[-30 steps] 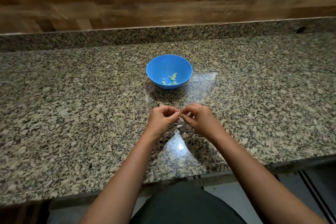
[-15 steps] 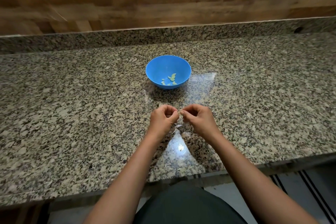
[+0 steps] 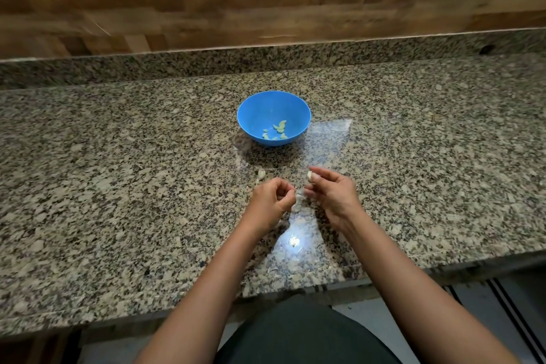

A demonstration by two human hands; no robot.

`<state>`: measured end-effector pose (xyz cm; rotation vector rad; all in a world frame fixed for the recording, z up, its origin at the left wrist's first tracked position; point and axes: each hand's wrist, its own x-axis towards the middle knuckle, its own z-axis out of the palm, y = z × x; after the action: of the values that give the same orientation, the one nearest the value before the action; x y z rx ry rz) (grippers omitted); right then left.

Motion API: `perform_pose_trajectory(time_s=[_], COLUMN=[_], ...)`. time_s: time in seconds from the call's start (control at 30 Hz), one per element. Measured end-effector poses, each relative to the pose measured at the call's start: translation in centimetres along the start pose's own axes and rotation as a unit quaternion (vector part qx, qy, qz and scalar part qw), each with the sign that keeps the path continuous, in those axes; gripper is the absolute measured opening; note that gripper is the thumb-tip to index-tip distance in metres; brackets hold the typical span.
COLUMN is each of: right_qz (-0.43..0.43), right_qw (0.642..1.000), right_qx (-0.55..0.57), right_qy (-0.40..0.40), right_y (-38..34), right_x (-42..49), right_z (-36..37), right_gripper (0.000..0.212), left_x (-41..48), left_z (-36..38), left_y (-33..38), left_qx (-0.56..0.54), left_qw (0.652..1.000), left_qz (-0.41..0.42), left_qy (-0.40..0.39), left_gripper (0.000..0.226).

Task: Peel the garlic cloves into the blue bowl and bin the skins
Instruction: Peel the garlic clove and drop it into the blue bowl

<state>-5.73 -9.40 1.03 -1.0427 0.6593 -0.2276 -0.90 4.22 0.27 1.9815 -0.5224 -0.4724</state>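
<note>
A blue bowl (image 3: 248,115) stands on the granite counter (image 3: 118,186) with several pale peeled garlic cloves (image 3: 279,127) in its bottom. My right hand (image 3: 334,192) pinches a pale garlic clove (image 3: 309,176) at its fingertips, just in front of the bowl. My left hand (image 3: 270,201) is curled beside it and pinches a thin scrap of garlic skin (image 3: 300,195). An unpeeled clove (image 3: 261,173) lies on the counter just beyond my left hand.
A raised granite ledge and a wooden wall run along the back. The counter's front edge lies close to my body, with floor beyond it at the lower right. Small skin flakes lie on the counter near my wrists.
My hands have drawn apart. The right hand has lifted toward the bowl with the clove, and the left hand keeps the skin.
</note>
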Motion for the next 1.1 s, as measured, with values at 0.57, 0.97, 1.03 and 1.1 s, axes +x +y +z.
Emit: perform_pose_trajectory(time_s=[0.57,0.97,1.03,1.1], right_qz=[-0.013,-0.041,-0.039,-0.037], right_qw=[0.987,0.958,0.959,0.959], right_qx=[-0.157,-0.283,-0.281,-0.281], right_qy=[-0.029,-0.019,-0.024,-0.025], right_y=[0.1,0.6,0.7,0.7], right_x=[0.2,1.0,0.9,1.0], right_z=[-0.1,-0.1,0.0,0.0], right_gripper=[0.016,0.007,0.008,0.009], left_x=[1.9,1.9,2.3,2.6], left_z=[0.9,-0.1,0.0,0.1], left_y=[0.8,-1.7,-1.8,-1.5], left_qx=[0.064,0.258,0.29,0.318], left_qw=[0.994,0.964,0.956,0.946], left_qz=[-0.022,0.013,0.028,0.044], left_qy=[0.083,0.063,0.044,0.035], left_gripper=[0.021,0.019,0.026,0.027])
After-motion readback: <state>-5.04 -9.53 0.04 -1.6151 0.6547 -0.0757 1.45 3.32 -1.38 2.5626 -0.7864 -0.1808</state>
